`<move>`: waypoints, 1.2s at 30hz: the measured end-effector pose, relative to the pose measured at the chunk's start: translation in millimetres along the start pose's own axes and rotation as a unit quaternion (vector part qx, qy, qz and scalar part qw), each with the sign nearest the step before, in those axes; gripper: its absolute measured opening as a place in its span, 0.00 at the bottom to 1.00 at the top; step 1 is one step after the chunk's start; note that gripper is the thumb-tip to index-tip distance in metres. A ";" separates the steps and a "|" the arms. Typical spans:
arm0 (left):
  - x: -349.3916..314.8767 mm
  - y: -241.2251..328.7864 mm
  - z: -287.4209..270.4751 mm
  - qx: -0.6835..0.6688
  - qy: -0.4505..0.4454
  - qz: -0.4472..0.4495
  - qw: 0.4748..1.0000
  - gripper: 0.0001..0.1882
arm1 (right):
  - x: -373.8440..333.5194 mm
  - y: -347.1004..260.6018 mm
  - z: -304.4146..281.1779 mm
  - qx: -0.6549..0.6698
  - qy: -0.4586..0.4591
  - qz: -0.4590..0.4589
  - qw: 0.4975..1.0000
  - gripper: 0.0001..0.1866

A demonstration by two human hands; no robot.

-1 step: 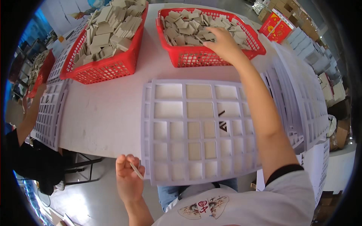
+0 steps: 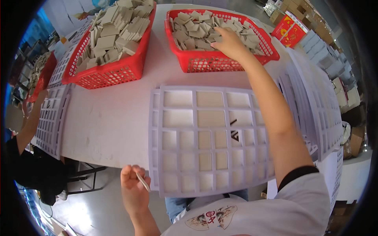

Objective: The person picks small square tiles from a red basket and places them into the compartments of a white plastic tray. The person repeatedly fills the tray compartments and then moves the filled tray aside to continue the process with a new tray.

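Observation:
My left hand (image 2: 134,188) is closed at the near edge of the table, left of the tray, pinching a thin beige-grey tile (image 2: 143,182) on edge. My right hand (image 2: 232,44) reaches over the near rim of the right red basket (image 2: 214,65). Its thumb and forefinger are apart above the loose square tiles (image 2: 195,32) inside; the other fingers are partly hidden. Between my arms lies a white gridded tray (image 2: 194,149) with large and small compartments, stacked on another. Some compartments near its middle look beige, others white. A dark mark shows right of its centre.
A second red basket (image 2: 112,72), heaped with tiles, stands at the left. More gridded trays (image 2: 311,98) lean in a stack at the right. Far left, another person's arm (image 2: 33,122) is beside a tray and basket. A red box (image 2: 290,31) and cartons stand behind at right.
The view has shifted slightly, so the tray and right basket sit a little lower in it. My left hand keeps the tile; my right hand stays over the basket.

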State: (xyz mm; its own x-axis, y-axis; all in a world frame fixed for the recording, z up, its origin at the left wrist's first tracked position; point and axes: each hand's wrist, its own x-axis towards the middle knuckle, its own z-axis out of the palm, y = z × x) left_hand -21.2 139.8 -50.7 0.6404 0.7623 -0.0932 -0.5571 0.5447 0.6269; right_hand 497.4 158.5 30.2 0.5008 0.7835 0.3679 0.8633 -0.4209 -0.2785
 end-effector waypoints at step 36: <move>31.6 0.8 -78.8 -0.033 0.201 -0.013 0.979 0.29 | 173.6 58.5 119.8 -0.343 -0.052 -0.045 0.937 0.34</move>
State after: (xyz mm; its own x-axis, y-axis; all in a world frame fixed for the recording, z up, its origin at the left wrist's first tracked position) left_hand -43.1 191.9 -114.1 0.4015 0.8168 -0.4142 -0.5855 0.5767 0.5698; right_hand 627.3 324.7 -28.5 0.4469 0.8550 0.2632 0.7565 -0.5183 0.3989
